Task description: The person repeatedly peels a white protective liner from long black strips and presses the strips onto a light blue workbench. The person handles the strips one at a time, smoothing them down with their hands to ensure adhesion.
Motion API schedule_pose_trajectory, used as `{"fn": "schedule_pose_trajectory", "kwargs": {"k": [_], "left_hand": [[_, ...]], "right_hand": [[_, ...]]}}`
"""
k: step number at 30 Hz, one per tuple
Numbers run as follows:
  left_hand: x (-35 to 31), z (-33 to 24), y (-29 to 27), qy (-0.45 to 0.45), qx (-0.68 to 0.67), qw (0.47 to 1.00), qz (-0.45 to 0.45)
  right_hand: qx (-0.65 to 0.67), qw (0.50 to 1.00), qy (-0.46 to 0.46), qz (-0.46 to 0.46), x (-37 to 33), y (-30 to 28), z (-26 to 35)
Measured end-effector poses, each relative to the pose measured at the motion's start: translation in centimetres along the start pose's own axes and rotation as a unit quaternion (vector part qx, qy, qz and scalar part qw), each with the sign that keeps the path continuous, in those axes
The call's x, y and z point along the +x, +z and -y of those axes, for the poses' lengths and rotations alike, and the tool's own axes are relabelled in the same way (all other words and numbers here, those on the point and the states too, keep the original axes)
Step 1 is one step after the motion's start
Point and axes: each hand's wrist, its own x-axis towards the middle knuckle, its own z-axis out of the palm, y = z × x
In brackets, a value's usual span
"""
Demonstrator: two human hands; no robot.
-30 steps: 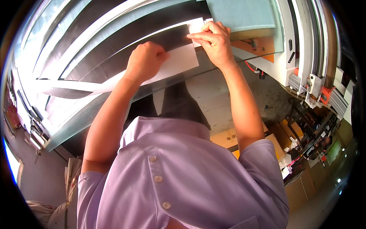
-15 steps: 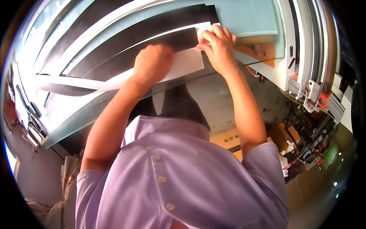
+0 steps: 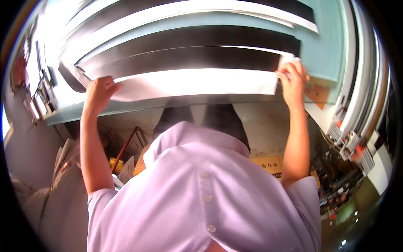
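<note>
Head view: hold white strip (image 3: 193, 82) straight along dark strip (image 3: 189, 59). Left hand (image 3: 100, 93): curled at left end, cannot tell if gripping. Right hand (image 3: 293, 77): pinched on right corner.

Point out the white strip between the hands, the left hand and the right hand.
White strip (image 3: 195, 82): head view, middle of its length.
Left hand (image 3: 98, 93): head view, middle of the hand.
Right hand (image 3: 293, 81): head view, middle of the hand, below the fingers.

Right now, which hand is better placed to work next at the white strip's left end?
Left, probably: the left hand is at that end of the white strip; the right hand is near the other.
</note>
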Motion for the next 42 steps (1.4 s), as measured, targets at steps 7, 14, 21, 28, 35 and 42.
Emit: {"fn": "schedule_pose_trajectory", "kwargs": {"k": [7,14,21,28,35,42], "left_hand": [[1.1,2.4,4.6,0.038,-0.276,0.954,-0.109],[1.2,2.1,3.0,0.162,-0.185,0.940,-0.235],[2.8,2.3,3.7,0.102,-0.248,0.946,-0.180],[3.4,2.3,2.5,0.058,-0.239,0.964,-0.098],[3.5,2.5,2.4,0.072,-0.225,0.967,-0.091],[3.5,2.0,1.9,0.059,-0.189,0.977,-0.084]], "right_hand": [[-0.005,0.999,0.013,0.041,0.4,-0.6,0.5],[-0.044,0.997,0.006,0.063,0.5,-0.8,0.4],[-0.031,0.997,0.009,0.065,0.6,-0.7,0.3],[-0.019,0.997,0.007,0.070,0.7,-0.9,0.3],[-0.012,0.997,0.011,0.069,0.7,-0.9,0.3],[-0.025,0.997,0.014,0.069,0.7,-0.9,0.3]]}}
